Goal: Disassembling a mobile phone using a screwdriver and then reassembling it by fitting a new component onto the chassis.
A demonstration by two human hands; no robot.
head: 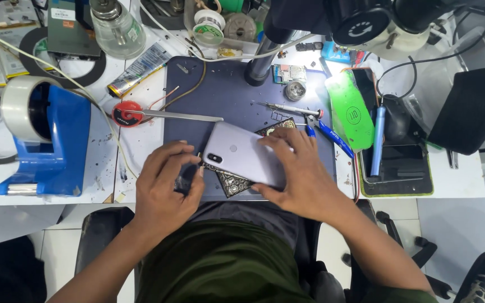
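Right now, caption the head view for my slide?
Both hands work a silver phone lying back-up on a purple mat: right hand pressing it, left hand at its camera end.

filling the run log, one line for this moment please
left hand: at phone's camera end | right hand: pressing silver phone face down | under phone: patterned pad | surface: grey mat
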